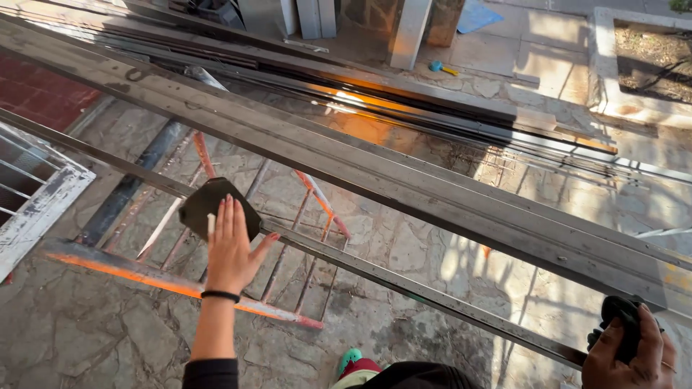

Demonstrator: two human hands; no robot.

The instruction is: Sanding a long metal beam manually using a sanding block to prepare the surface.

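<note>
On the thin steel bar (pixel 375 277), running from 10 o'clock to 4 o'clock, your left hand (pixel 232 248) presses a dark sanding sheet (pixel 205 205), fingers flat and extended. Your right hand (pixel 634 353) lies at 4 o'clock, curled around a black tool (pixel 621 317).

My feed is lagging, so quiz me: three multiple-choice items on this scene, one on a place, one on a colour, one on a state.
1. Where does the left hand rest?
A. on a dark pad on the thin bar
B. on the ground
C. on the white grille

2. What colour is the wristband?
A. white
B. black
C. yellow

3. How is the right hand?
A. flat and open
B. out of view
C. closed around a black tool

Answers:
1 A: the palm lies flat on the dark pad, which sits on the thin bar.
2 B: a black band circles the left wrist.
3 C: the fingers wrap a black tool near the bar's end; I cannot tell what kind.
</note>
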